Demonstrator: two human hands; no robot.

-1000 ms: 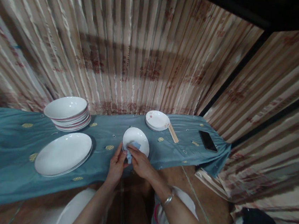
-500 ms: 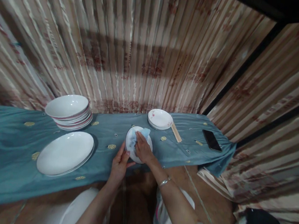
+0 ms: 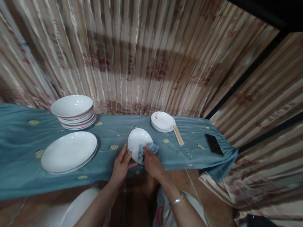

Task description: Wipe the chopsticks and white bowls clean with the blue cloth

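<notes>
A small white plate (image 3: 136, 143) is tilted up at the front edge of a table covered in a blue-green cloth (image 3: 7, 149). My left hand (image 3: 121, 164) grips the plate's lower left rim. Pressed against the plate's lower right part is a light blue cloth (image 3: 149, 150), held by my right hand (image 3: 153, 164). A metal bracelet sits on my right wrist.
A large white plate (image 3: 68, 151) lies left of my hands, with a stack of white bowls (image 3: 73, 111) behind it. A stack of small plates (image 3: 163, 122), chopsticks (image 3: 178, 135) and a black phone (image 3: 214, 144) lie to the right. Pleated curtains stand behind the table.
My right hand has rubbed the blue cloth over the plate: from its near edge up to the far side, then back down to the lower right. My left hand kept its hold.
</notes>
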